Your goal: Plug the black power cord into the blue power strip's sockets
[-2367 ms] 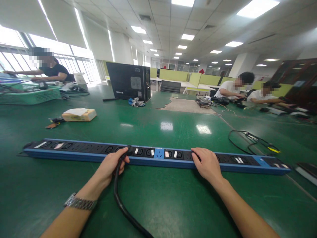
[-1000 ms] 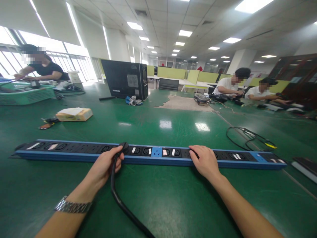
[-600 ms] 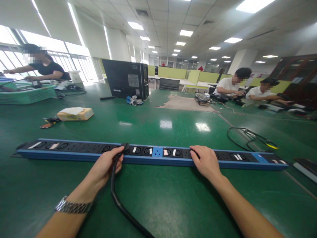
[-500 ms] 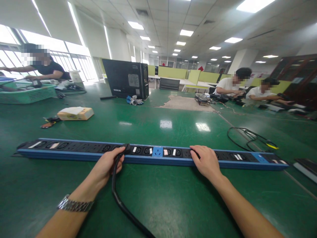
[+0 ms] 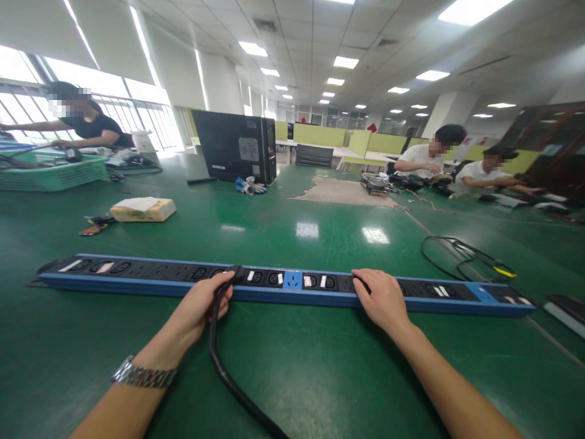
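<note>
A long blue and black power strip lies across the green table, its sockets facing up. Left of its middle, my left hand is closed on a black plug at the sockets. From the plug a thick black cable curves down to the bottom edge. My right hand grips the strip right of its middle, with the fingers over the far edge and the thumb on top. Whether the plug is fully seated cannot be seen.
On the green table are a tissue pack, gloves, a black computer case, a green basket and a coiled cable. One person sits at the far left, two at the far right.
The view has shifted slightly, so the strip and table objects appear a little further right. Both hands keep their hold on the plug and the strip.
</note>
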The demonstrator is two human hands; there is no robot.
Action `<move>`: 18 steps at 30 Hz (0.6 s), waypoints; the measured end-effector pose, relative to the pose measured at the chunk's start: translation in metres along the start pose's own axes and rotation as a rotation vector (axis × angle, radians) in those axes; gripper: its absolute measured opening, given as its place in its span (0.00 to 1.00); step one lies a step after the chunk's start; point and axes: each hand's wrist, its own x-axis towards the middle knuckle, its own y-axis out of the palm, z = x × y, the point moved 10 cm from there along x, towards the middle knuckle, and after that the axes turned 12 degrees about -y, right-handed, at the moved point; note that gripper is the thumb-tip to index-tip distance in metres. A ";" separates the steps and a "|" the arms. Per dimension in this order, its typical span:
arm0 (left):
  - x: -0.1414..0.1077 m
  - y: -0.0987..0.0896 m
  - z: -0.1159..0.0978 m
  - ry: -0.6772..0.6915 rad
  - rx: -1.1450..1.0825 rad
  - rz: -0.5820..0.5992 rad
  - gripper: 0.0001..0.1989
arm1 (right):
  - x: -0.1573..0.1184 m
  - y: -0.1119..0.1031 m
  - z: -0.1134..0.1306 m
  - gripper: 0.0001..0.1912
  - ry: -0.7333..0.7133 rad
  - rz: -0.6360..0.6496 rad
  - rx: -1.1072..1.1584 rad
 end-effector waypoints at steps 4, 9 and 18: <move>-0.001 -0.001 0.001 -0.013 -0.022 -0.027 0.19 | 0.000 -0.001 0.000 0.16 0.012 0.000 0.006; -0.005 0.002 -0.001 -0.009 -0.020 -0.020 0.20 | 0.000 -0.001 0.001 0.16 0.005 0.002 0.005; -0.002 0.000 -0.004 0.056 -0.006 -0.018 0.18 | 0.000 0.001 0.000 0.16 0.001 0.015 0.010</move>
